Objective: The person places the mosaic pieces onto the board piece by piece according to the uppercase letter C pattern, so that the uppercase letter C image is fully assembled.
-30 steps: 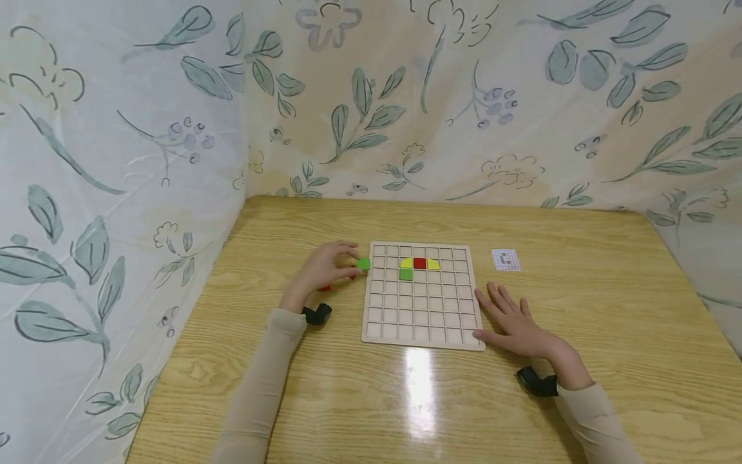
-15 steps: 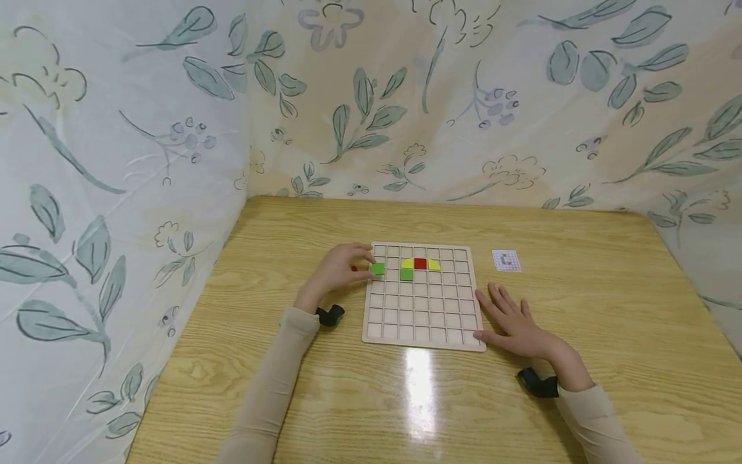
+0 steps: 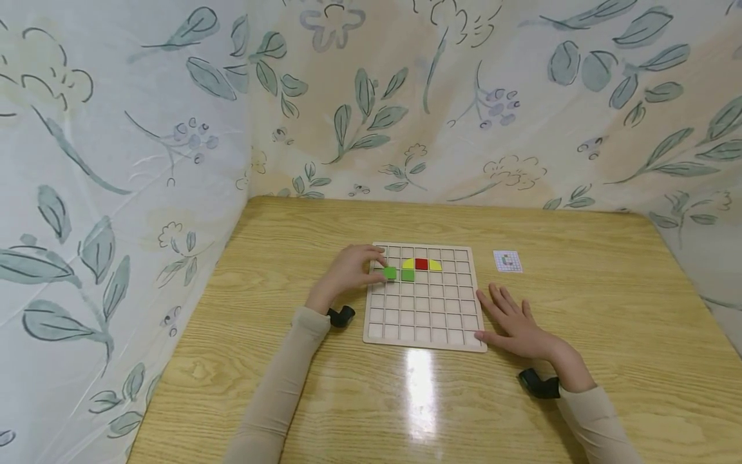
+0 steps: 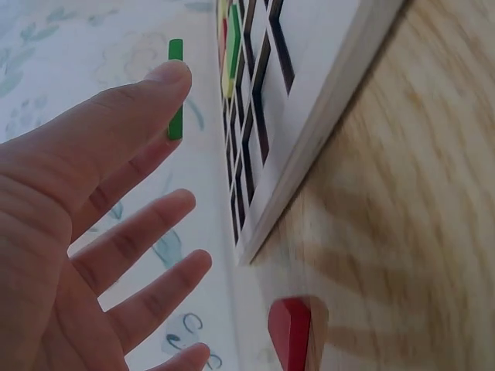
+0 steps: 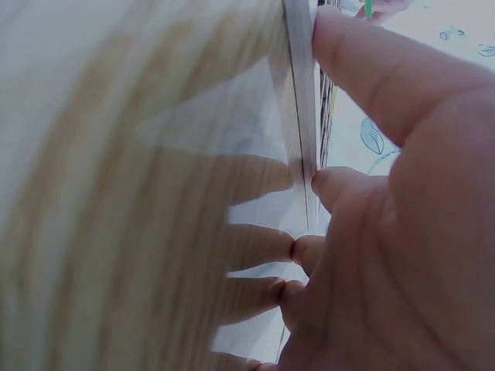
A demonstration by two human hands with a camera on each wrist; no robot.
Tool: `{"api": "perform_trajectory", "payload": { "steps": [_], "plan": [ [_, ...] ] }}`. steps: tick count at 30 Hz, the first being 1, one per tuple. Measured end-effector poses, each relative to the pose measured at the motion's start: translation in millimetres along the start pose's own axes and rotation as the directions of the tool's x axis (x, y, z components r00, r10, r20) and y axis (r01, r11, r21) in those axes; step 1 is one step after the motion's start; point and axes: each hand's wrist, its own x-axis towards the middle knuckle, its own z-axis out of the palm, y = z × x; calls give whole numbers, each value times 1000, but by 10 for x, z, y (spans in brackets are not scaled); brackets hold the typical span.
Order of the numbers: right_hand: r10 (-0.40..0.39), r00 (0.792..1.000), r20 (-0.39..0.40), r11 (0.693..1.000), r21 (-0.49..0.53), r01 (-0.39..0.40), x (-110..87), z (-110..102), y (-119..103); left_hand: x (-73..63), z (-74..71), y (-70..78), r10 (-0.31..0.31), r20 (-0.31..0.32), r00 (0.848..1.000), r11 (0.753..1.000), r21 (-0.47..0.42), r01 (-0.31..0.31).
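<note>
I see left hand [image 3: 350, 267] pinching flat green square tile [image 3: 390, 274] between thumb and 1 finger, raised above pale wooden grid board [image 3: 415, 318] near left edge, just left of 2nd green square tile [image 3: 408, 275]. Right hand [image 3: 518, 330]: fingers spread, touching board's right edge.

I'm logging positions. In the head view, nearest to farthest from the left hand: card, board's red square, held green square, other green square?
1. Held green square: pinched in the left hand.
2. Other green square: on the board, just right.
3. Red square: farther right, between two yellow pieces.
4. Card: beyond the board's right edge.
</note>
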Motion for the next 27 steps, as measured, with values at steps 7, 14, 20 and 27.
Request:
{"api": "perform_trajectory", "payload": {
  "steps": [7, 14, 20, 27],
  "plan": [
    [1, 1000, 1, 1000, -7, -1, 0, -18, -7, 40, 39, 96, 23, 29, 999, 999, 46, -25],
    [-3, 1000, 1, 1000, 2, 3, -10, -32, -21, 87, 128, 185, 11, 82, 997, 997, 74, -17],
    [2, 1000, 6, 1000, -3, -2, -1, -28, -11, 120, 194, 217, 22, 96, 995, 990, 139, -35],
    [-1, 1000, 2, 1000, -10, 1, 10, -27, 1, 149, 222, 245, 17, 107, 994, 988, 149, -33]
  ]
}}
